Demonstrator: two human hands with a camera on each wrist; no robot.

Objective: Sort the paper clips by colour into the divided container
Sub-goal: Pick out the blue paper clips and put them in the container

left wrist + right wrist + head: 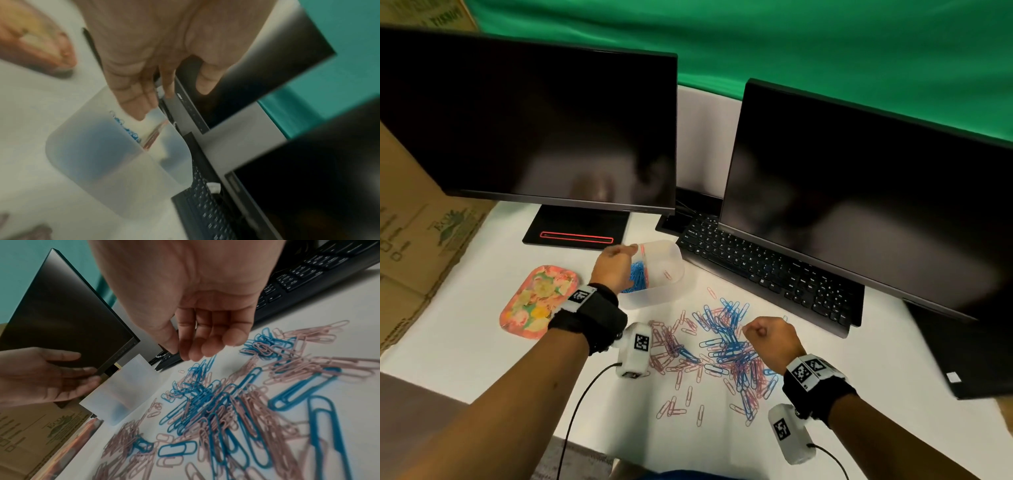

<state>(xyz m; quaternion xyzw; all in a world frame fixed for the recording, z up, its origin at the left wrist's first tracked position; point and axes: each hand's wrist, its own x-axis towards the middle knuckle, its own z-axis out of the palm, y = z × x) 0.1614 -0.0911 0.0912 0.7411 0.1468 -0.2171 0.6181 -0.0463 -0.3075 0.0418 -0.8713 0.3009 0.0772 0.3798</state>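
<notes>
A translucent divided container (671, 295) (92, 154) (123, 394) stands behind the pile. Its left compartment holds blue clips (637, 275), and a pink clip (667, 274) lies in the right one. My left hand (616, 262) (158, 100) hovers over the container's left rim, fingers relaxed and holding nothing. A mixed pile of blue and pink paper clips (722, 346) (226, 402) is spread on the white table. Above the pile's right side hangs my right hand (756, 330) (185, 353), fingers loosely curled, thumb near the index finger, no clip visible in it.
A floral tray (539, 298) lies left of the container. A black keyboard (767, 270) runs behind the pile on the right. Two dark monitors (534, 126) (859, 205) stand at the back, with a cardboard box (414, 222) at the far left.
</notes>
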